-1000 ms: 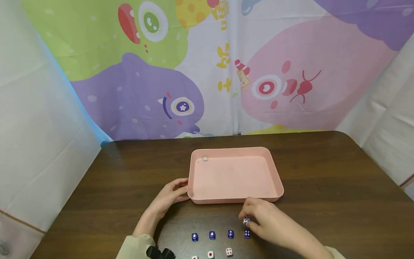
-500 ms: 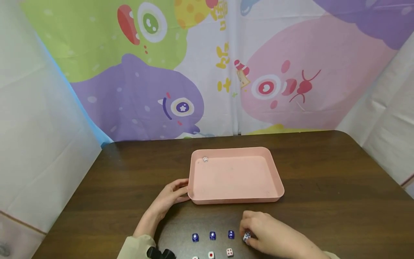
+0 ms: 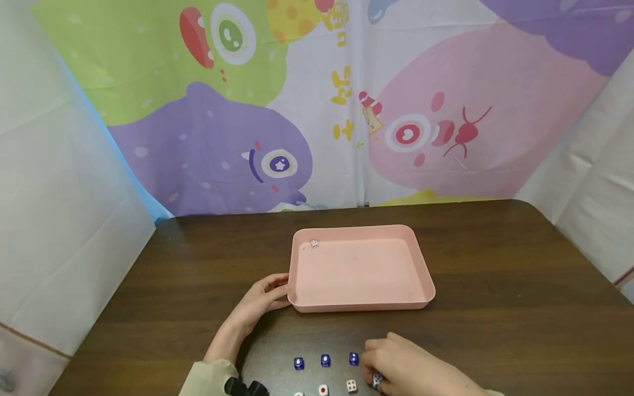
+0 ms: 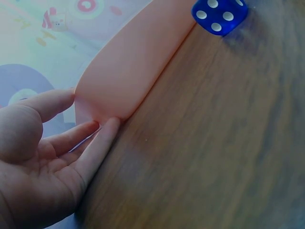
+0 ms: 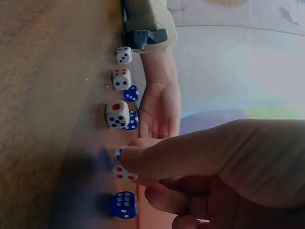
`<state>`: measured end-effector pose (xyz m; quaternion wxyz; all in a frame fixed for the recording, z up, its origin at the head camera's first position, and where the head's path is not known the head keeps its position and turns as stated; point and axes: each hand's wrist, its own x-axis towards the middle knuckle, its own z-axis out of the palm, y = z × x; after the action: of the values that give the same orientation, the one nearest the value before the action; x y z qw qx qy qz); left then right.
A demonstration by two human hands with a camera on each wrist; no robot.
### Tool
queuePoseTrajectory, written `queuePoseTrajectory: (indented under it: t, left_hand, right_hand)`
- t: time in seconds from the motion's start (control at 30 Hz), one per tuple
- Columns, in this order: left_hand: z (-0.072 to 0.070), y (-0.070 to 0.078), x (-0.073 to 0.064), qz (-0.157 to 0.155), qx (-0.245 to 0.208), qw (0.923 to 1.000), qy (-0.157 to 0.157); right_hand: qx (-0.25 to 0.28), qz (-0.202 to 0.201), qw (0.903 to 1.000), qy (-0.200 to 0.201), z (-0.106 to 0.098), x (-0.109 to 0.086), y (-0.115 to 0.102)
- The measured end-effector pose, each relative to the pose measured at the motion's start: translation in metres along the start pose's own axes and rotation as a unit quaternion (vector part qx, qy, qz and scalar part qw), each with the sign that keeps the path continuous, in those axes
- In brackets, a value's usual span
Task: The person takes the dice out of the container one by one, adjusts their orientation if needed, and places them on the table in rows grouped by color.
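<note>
My left hand [image 3: 257, 300] rests beside the left front corner of the pink tray [image 3: 361, 307]. In the left wrist view its fairly straight fingers and thumb touch the tray's outer wall and rim. My right hand [image 3: 403, 366] pinches a white die [image 5: 126, 174] with red and blue dots, low over the table at the right end of the white row. Close beside it in the right wrist view stands a blue die [image 5: 125, 205]. Another white die [image 5: 117, 114] stands on the other side of the pinched one.
Three blue dice are visible in a row, among them a middle one [image 3: 325, 361]. Nearer the wearer, white dice form a second row, one with a red dot [image 3: 323, 390]. A small die [image 3: 314, 243] sits in the tray's back left corner. A printed cloth [image 3: 218, 154] hangs behind the table.
My right hand has moved from beside the tray's front edge toward the wearer with the die. It now covers the spot of the rightmost blue die. The left hand stays put.
</note>
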<state>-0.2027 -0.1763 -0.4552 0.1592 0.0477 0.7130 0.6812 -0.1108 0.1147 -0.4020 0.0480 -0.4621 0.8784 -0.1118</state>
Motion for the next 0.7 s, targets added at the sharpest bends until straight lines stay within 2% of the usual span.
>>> queuePoseTrajectory:
  t: [0.13, 0.5, 0.6, 0.7]
  left_hand:
    - [-0.0002, 0.0012, 0.0004, 0.002, 0.000, 1.0000, -0.001]
    - [0.0020, 0.0030, 0.0015, 0.001, 0.003, 1.0000, -0.003]
    - [0.0021, 0.0025, 0.0011, 0.004, 0.004, 1.0000, -0.002]
    - [0.0020, 0.0016, 0.0004, 0.002, 0.006, 1.0000, 0.002]
  right_hand:
    - [-0.020, -0.006, 0.9998, -0.007, 0.0013, 0.0006, 0.0002]
    - [-0.005, 0.013, 0.9989, -0.045, 0.0016, 0.0014, -0.0008]
    - [-0.013, 0.008, 0.9992, -0.035, 0.0000, 0.0027, -0.0009]
    - [-0.021, 0.005, 0.9997, -0.008, -0.0030, 0.0036, -0.0011]
